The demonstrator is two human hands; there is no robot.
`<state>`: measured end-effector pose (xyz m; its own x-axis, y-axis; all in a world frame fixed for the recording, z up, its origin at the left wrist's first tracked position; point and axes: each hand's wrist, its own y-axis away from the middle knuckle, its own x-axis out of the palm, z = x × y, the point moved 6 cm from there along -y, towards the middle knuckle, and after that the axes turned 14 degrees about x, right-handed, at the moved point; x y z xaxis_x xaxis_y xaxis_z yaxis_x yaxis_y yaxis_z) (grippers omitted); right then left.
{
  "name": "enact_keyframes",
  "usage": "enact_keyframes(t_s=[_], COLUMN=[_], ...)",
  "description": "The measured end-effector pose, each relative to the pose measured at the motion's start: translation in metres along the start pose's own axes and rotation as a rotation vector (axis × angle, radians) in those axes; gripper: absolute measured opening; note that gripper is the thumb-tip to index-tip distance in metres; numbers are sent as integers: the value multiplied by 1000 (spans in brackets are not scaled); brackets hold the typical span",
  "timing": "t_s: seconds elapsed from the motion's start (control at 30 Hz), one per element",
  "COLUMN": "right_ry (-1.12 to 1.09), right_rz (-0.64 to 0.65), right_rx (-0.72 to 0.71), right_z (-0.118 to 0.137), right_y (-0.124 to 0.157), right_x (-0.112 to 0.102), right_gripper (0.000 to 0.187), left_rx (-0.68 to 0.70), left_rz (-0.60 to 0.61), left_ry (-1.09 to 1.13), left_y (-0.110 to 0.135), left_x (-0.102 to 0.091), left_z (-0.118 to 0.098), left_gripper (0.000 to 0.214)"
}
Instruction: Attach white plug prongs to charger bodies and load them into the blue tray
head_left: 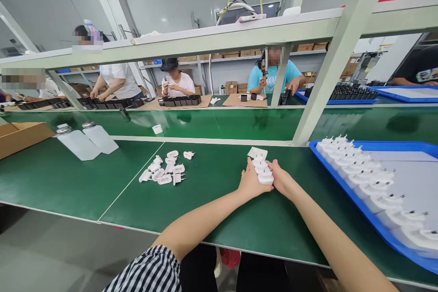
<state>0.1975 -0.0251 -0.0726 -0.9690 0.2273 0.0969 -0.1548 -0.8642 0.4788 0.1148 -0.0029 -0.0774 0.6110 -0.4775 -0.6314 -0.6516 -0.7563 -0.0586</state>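
A short row of white plug adapters stands on the green bench in front of me, small metal pins showing on top. My left hand is closed against the row's left side and near end. Against the right side presses my right hand, its fingers partly hidden behind the adapters. At the far end of the row a white piece sits at an angle. Left of my hands lies a loose pile of white plug pieces, some with their pins sideways.
On the right, a blue tray holds rows of white adapters. Two translucent bottles and a cardboard box are at the left. A slanted frame post rises beyond the bench. Several co-workers sit or stand across the line.
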Motion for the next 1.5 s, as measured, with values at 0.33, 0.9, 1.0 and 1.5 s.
enact_keyframes(t_s=[0.33, 0.9, 1.0, 1.5], right_ry=[-29, 523, 339, 389], right_rz=[-475, 237, 181, 206], right_rx=[-415, -136, -67, -39], right_z=[44, -27, -31, -32], right_y=[35, -14, -21, -15], right_x=[-22, 106, 100, 103], right_gripper=[42, 49, 66, 21], left_rx=[173, 24, 266, -514], left_rz=[61, 58, 116, -175], left_ry=[-155, -795, -812, -736], left_y=[17, 39, 54, -31], left_x=[-54, -166, -127, -249], left_z=[18, 83, 50, 141], left_gripper=[112, 26, 22, 45])
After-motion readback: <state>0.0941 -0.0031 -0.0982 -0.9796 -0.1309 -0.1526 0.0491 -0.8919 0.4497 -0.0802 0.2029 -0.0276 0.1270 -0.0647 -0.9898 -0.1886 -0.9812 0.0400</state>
